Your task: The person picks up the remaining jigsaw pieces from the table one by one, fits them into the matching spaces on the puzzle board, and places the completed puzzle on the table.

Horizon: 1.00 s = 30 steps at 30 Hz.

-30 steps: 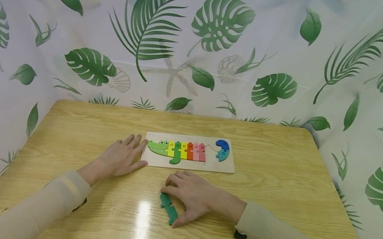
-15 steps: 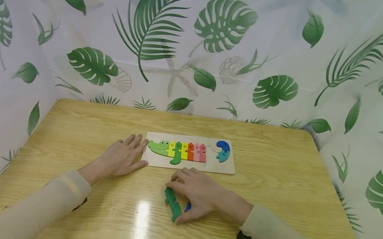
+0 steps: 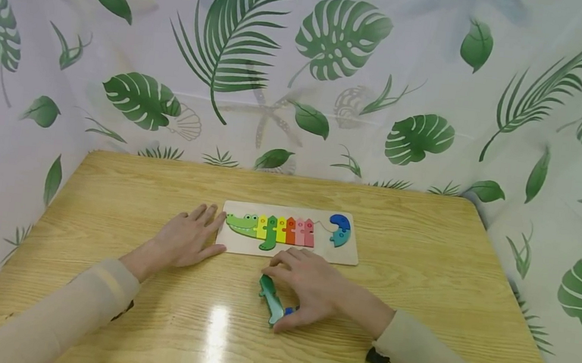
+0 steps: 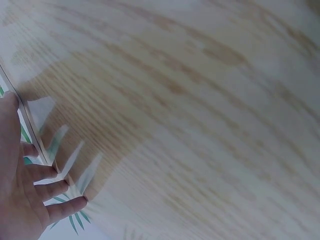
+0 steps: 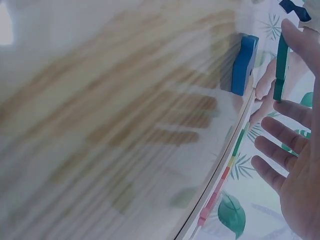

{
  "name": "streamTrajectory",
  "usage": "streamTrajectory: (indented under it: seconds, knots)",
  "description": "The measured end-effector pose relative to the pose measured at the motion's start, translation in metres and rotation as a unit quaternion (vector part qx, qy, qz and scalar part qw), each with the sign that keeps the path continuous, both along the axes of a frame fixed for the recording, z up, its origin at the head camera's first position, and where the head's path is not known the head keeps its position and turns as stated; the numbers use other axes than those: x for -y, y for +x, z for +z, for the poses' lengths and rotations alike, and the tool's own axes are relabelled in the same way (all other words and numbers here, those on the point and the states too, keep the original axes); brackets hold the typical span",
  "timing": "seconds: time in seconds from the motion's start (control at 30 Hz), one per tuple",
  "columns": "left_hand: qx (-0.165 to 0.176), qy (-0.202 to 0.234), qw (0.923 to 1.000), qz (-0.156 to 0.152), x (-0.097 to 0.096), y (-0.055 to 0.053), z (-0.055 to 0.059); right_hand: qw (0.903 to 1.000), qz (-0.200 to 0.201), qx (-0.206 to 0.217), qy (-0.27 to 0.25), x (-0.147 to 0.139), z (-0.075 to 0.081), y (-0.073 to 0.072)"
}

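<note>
My right hand [image 3: 314,286] pinches a green puzzle piece [image 3: 271,300] at its two ends between thumb and index finger. In the right wrist view this green piece [image 5: 281,70] is clear of the table, the other fingers spread loosely. A blue puzzle piece [image 5: 244,65] lies on the table below it, mostly hidden by the hand in the head view. The crocodile puzzle board [image 3: 344,255] holds a green head, several coloured body pieces and two blue tail pieces; bare wood shows between body and tail. My left hand [image 3: 182,238] rests with extended fingers at the board's left end.
The pale wooden table [image 3: 408,237] carries the board near its middle. Behind and beside it hangs a white cloth [image 3: 302,87] printed with green leaves. A bright light reflection lies on the table in front.
My right hand has moved up and right toward the board, lifting the green piece off the table. The blue piece has come into view beneath it. My left hand has stayed in place.
</note>
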<state>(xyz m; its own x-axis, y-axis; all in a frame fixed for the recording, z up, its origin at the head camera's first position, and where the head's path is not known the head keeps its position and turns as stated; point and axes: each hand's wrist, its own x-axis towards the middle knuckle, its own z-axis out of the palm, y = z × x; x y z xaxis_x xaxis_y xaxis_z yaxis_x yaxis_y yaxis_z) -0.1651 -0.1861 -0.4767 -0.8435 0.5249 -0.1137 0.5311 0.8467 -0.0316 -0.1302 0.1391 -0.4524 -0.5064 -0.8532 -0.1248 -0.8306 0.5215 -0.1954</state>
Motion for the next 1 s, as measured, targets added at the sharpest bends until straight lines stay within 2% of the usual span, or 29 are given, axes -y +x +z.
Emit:
streamTrajectory:
  seconds: [0.17,0.5,0.83,1.0]
  knots:
    - [0.001,0.001,1.0,0.0,0.0,0.0,0.0,0.9999,-0.011,0.003,-0.008,-0.003,0.002,-0.002]
    - [0.011,0.003,0.9999,0.003,0.0,0.0,0.001,0.9987,-0.038,-0.021,-0.027,-0.014,0.001,-0.009]
    - [0.015,0.007,0.9998,0.007,0.001,-0.001,-0.001,0.9952,-0.054,-0.042,-0.07,-0.023,0.002,-0.015]
    - [0.014,0.008,0.9999,0.005,0.001,-0.001,-0.003,0.994,-0.064,-0.04,-0.079,-0.027,0.003,-0.019]
